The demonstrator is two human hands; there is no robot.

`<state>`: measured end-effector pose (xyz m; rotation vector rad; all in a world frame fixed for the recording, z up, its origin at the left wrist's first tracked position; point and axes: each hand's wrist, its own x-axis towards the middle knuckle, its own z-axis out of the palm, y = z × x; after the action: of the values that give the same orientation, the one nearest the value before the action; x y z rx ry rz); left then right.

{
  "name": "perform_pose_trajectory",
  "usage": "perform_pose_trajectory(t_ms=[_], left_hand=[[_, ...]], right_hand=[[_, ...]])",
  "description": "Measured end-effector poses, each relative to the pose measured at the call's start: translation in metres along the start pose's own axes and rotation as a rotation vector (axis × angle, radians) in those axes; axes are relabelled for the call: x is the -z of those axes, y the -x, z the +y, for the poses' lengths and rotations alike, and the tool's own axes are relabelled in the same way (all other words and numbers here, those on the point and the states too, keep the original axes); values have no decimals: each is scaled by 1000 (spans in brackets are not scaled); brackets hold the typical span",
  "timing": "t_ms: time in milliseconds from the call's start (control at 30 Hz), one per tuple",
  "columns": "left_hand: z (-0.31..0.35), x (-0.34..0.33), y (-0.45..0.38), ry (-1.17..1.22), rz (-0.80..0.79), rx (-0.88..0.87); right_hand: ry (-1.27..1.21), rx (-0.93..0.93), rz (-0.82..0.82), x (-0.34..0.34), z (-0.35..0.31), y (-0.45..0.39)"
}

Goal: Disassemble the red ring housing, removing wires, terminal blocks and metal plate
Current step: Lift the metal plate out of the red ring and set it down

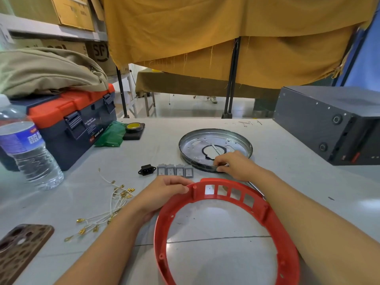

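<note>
The red ring housing [226, 223] lies tilted at the table's near edge, its slotted wall facing away from me and the slots bare. My left hand [164, 192] holds its far left rim, fingers curled over the edge. My right hand [234, 164] pinches the near rim of the round metal plate [213, 147], which lies flat on the table beyond the ring. Four grey switch blocks [175, 170] stand in a row beside a black power socket [146, 170]. Loose white wires with brass terminals [107, 206] lie to the left.
A toolbox [67, 122] with cloth on top and a water bottle [26, 149] stand at the left. A phone [18, 249] lies near left. Yellow tape [134, 127] sits behind. A dark metal box [333, 122] fills the right. A screwdriver shaft [256, 189] lies under my right forearm.
</note>
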<state>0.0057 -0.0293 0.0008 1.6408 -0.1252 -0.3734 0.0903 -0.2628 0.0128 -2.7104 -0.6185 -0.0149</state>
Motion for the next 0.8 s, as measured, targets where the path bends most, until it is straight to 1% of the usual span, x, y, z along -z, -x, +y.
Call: perform_pose_trajectory(t_ms=[300, 400, 500, 600, 800], left_hand=[[-1, -3, 3, 33, 31, -7], [-1, -3, 3, 47, 53, -23], [-1, -3, 5, 91, 81, -47], [0, -2, 7, 46, 110, -64], [3, -2, 10, -24, 151, -43]], right_hand=[[19, -6, -91, 2, -8, 2], [-25, -16, -23, 11, -11, 9], [-195, -82, 105, 19, -15, 20], [-355, -132, 200, 22, -16, 38], [-282, -200, 253, 23, -8, 83]])
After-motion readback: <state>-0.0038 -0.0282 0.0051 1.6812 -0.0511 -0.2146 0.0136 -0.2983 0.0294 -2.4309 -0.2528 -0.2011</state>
